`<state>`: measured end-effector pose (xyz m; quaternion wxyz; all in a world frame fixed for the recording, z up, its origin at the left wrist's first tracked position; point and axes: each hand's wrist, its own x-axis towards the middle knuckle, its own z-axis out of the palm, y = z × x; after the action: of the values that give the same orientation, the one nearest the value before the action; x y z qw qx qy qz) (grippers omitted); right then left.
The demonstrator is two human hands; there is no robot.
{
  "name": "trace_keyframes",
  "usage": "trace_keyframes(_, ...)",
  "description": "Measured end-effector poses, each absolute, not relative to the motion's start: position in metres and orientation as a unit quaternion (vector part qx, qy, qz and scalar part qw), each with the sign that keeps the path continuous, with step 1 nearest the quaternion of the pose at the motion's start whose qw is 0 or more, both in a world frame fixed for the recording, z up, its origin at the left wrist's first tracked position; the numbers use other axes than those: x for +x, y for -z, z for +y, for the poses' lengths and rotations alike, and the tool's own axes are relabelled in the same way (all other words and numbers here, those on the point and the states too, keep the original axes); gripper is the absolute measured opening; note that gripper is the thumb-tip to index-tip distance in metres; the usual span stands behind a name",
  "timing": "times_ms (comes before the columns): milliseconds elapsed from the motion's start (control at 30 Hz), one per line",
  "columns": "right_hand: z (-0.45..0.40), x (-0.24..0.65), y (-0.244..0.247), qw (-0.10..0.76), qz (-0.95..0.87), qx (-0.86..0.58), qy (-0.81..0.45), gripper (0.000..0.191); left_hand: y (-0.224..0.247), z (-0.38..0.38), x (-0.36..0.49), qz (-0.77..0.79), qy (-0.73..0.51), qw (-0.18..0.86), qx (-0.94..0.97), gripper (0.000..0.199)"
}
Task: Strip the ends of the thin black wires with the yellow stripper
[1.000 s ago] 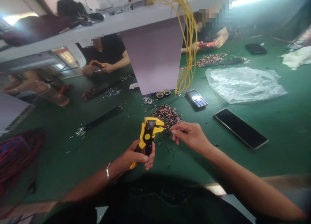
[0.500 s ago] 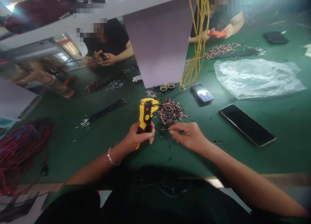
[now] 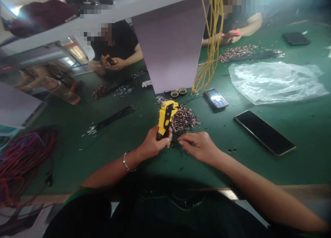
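Observation:
A yellow and black wire stripper (image 3: 164, 119) stands nearly upright in my left hand (image 3: 152, 144), the fingers wrapped round its handles. Its jaws point right, over the left edge of a heap of short black wires with bare copper ends (image 3: 184, 119). Just below that heap, my right hand (image 3: 200, 145) pinches thumb and forefinger together on what looks like a thin black wire, mostly hidden by the fingers. Loose dark bits (image 3: 178, 152) lie on the green table (image 3: 124, 169) between my hands.
A bundle of black wires (image 3: 113, 119) lies left, beyond red cables (image 3: 26, 158). On the right are a keypad phone (image 3: 216, 98), a smartphone (image 3: 263, 132) and a plastic bag (image 3: 276, 83). Tape rolls (image 3: 178, 93) sit by the panel (image 3: 173, 52). Co-workers handle tools opposite.
My left hand has moved right with the wire stripper, bringing its jaws over the heap's edge. My right hand stays pinched in almost the same place.

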<state>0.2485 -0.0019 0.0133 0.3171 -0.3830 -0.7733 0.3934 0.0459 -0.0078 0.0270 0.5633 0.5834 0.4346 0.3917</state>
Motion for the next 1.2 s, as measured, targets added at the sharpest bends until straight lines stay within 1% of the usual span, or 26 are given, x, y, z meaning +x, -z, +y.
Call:
trace_keyframes(233, 0.001, 0.248, -0.006, 0.325, -0.805, -0.358, -0.343, 0.026, -0.023, -0.007, 0.046, 0.446, -0.392, 0.548, 0.589, 0.022)
trace_keyframes(333, 0.001, 0.248, -0.005, 0.329, -0.815, -0.345, -0.33, 0.026, -0.022, -0.007, 0.043, 0.47, -0.38, 0.519, 0.605, 0.021)
trace_keyframes(400, 0.002, 0.25, -0.007, 0.336, -0.803, -0.359, -0.337, 0.025, -0.023, -0.005, 0.039, 0.486, -0.385, 0.497, 0.607, 0.021)
trace_keyframes(467, 0.004, 0.254, -0.009, 0.352, -0.771, -0.393, -0.357, 0.024, -0.023, -0.001, 0.032, 0.492, -0.401, 0.5, 0.59, 0.022)
trace_keyframes(633, 0.009, 0.256, -0.012, 0.385, -0.702, -0.453, -0.393, 0.022, -0.024, 0.008, 0.013, 0.457, -0.418, 0.58, 0.529, 0.027)
trace_keyframes(867, 0.007, 0.255, -0.016, 0.427, -0.646, -0.462, -0.432, 0.021, -0.026, -0.002, 0.007, 0.311, -0.34, 0.738, 0.493, 0.042)
trace_keyframes(1033, 0.006, 0.255, -0.022, 0.429, -0.643, -0.458, -0.439, 0.023, -0.025, -0.008, 0.013, 0.254, -0.327, 0.787, 0.457, 0.05)
trace_keyframes(1200, 0.006, 0.255, -0.026, 0.425, -0.651, -0.464, -0.424, 0.024, -0.02, -0.01, 0.014, 0.233, -0.307, 0.817, 0.428, 0.056)
